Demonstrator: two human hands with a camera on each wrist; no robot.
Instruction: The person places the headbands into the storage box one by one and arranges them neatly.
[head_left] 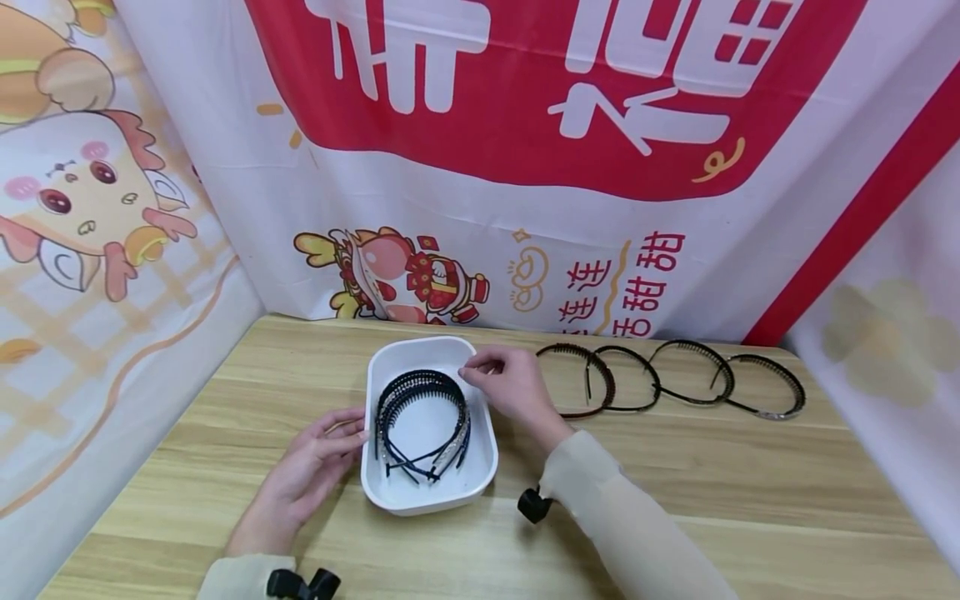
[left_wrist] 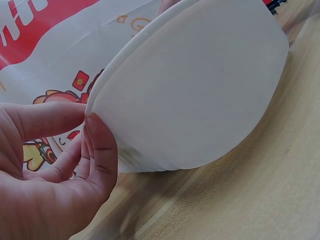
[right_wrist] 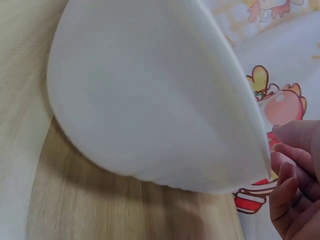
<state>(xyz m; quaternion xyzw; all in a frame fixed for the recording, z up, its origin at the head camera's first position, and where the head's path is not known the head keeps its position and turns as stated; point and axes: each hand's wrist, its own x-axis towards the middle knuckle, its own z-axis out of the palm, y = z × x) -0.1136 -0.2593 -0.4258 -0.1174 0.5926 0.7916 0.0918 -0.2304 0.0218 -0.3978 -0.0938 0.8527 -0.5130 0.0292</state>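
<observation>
Sleeves [head_left: 637, 525], left grip [head_left: 318, 462] pinching tub [head_left: 431, 505], headbands [head_left: 423, 387] inside

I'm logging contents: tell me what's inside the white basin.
The white basin holds several dark headbands, overlapping; bare floor shows within their loop. How many there are cannot be told, because they cover one another.

Printed cloths [head_left: 465, 187] hang around a wooden table [head_left: 720, 492].

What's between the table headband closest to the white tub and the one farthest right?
Two more headbands lie between the closest headband and the farthest-right headband; the head view shows them.
</observation>
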